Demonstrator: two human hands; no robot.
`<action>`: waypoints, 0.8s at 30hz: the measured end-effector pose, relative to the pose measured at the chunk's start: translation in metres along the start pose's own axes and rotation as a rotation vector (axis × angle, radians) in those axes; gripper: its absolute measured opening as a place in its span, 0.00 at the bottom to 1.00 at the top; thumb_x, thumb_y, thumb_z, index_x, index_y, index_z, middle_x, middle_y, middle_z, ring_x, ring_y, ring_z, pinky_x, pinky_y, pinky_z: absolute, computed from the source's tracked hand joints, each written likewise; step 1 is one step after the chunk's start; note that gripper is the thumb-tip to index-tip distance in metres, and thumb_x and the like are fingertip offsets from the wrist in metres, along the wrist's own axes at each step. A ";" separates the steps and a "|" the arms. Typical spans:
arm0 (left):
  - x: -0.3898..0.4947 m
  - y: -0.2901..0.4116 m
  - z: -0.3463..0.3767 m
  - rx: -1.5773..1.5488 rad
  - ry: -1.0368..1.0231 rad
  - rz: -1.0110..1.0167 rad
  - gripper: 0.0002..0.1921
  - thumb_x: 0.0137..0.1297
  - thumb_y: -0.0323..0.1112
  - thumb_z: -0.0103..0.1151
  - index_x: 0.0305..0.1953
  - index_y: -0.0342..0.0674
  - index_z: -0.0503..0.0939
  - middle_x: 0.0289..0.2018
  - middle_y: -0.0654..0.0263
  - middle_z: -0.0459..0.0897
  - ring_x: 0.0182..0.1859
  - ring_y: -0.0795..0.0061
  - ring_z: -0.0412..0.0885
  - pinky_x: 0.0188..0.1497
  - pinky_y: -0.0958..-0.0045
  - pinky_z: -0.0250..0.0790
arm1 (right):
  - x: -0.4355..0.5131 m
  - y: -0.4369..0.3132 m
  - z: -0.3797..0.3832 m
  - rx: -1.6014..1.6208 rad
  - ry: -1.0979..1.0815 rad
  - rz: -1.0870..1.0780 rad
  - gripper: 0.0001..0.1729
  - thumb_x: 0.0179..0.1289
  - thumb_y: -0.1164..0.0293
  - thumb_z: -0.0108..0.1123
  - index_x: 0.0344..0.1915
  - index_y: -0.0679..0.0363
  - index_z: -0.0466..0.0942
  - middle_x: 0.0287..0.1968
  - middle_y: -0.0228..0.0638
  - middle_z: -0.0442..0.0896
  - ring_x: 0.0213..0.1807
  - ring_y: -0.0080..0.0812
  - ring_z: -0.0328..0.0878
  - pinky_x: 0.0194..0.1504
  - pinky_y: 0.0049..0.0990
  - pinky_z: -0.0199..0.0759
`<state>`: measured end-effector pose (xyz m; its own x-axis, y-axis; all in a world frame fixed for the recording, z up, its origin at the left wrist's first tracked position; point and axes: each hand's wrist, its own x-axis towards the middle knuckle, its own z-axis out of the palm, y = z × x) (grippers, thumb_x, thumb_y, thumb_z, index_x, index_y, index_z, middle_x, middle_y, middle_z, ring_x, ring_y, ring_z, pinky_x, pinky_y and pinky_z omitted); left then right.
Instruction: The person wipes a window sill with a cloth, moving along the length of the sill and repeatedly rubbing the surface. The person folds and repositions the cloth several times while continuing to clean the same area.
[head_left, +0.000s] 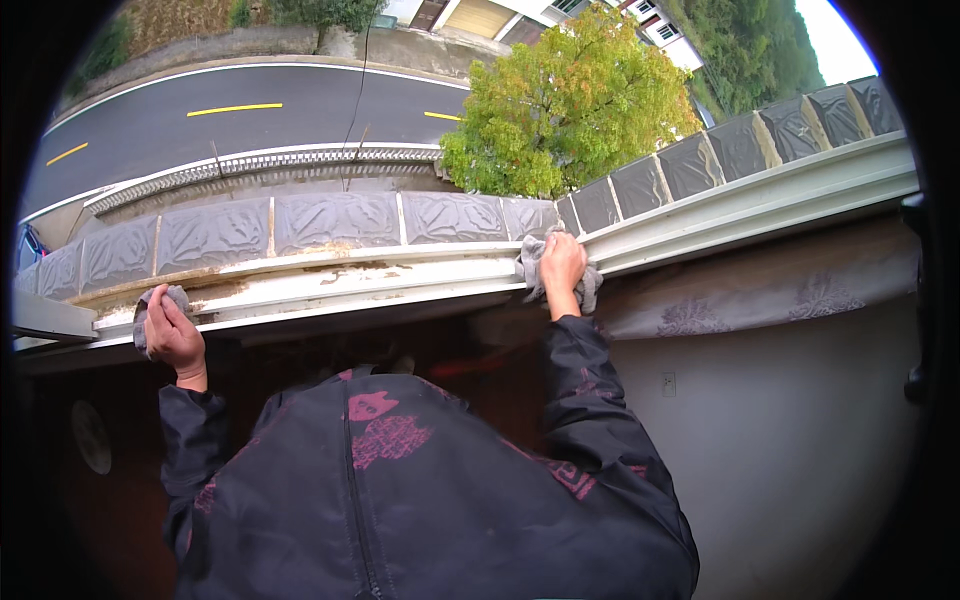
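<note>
My left hand (174, 334) grips a grey cloth (174, 298) at the left part of a white window track (337, 281). Brown dirt and wet smears (217, 291) lie in the track just right of that hand. At the corner where two track sections meet, my right hand (562, 264) presses on a second grey cloth (531, 262), which bunches out around the fingers. From that corner the other track section (750, 202) runs up to the right. The undersides of both cloths are hidden.
Grey stone-textured tiles (337, 219) form the outer ledge beyond the track. A window sash frame (52, 319) stands at the far left. Patterned fabric (720, 307) hangs below the right track, above a wall with an outlet (669, 384). Outside, far below, are a road (315, 97) and a tree (562, 105).
</note>
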<state>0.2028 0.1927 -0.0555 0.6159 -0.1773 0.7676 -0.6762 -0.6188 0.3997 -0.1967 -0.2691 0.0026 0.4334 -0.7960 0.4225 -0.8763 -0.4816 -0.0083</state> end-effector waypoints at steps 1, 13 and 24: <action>-0.001 0.000 0.000 0.006 0.002 0.011 0.10 0.72 0.30 0.48 0.47 0.40 0.80 0.38 0.60 0.85 0.36 0.56 0.81 0.38 0.64 0.70 | -0.005 -0.010 0.006 0.052 0.089 -0.012 0.11 0.65 0.64 0.52 0.35 0.56 0.80 0.40 0.35 0.82 0.48 0.39 0.77 0.51 0.41 0.64; -0.003 -0.006 0.003 0.024 -0.027 -0.037 0.10 0.72 0.31 0.48 0.47 0.41 0.80 0.39 0.59 0.85 0.39 0.55 0.81 0.41 0.63 0.71 | -0.093 -0.244 -0.039 0.534 -0.015 -0.552 0.21 0.62 0.63 0.57 0.54 0.60 0.76 0.57 0.42 0.77 0.62 0.43 0.70 0.64 0.42 0.58; -0.002 -0.001 0.002 0.009 -0.001 -0.028 0.10 0.71 0.31 0.49 0.46 0.42 0.81 0.35 0.58 0.84 0.35 0.55 0.80 0.37 0.61 0.69 | -0.037 -0.022 -0.083 0.070 0.317 -0.070 0.19 0.51 0.70 0.64 0.46 0.57 0.78 0.49 0.34 0.79 0.52 0.44 0.72 0.53 0.39 0.67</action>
<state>0.2035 0.1924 -0.0582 0.6352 -0.1601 0.7556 -0.6548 -0.6303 0.4170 -0.2106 -0.1985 0.0621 0.3955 -0.6118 0.6850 -0.8254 -0.5639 -0.0270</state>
